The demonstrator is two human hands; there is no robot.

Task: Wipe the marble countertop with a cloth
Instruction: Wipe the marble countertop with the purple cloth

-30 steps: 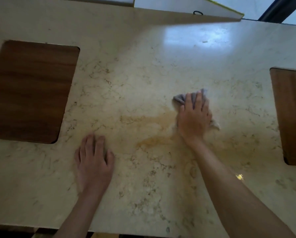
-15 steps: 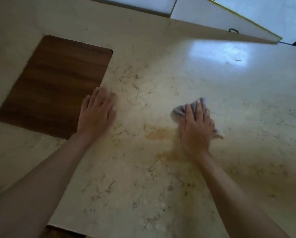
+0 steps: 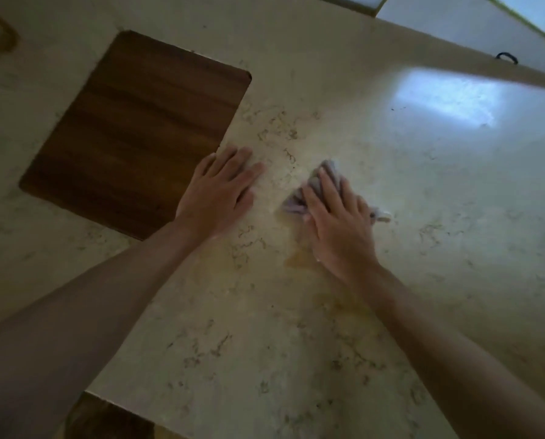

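The beige marble countertop (image 3: pixel 423 191) with dark veins fills the view. My right hand (image 3: pixel 339 228) lies flat on a small grey cloth (image 3: pixel 296 202), pressing it onto the marble; the cloth shows beyond the fingertips and at the hand's right side. A yellowish-brown stain (image 3: pixel 298 259) sits on the marble just below and left of that hand. My left hand (image 3: pixel 219 193) rests flat on the counter, fingers spread, holding nothing, close to the left of the cloth.
A dark wooden inset panel (image 3: pixel 138 134) lies in the counter to the left, touching my left hand's edge. A white cabinet front with a black handle (image 3: pixel 506 57) runs along the far right. The counter's near edge (image 3: pixel 119 403) is at the bottom left.
My right hand with the cloth has slid left toward my left hand, over the upper part of the stain. The view has tilted and shifted right.
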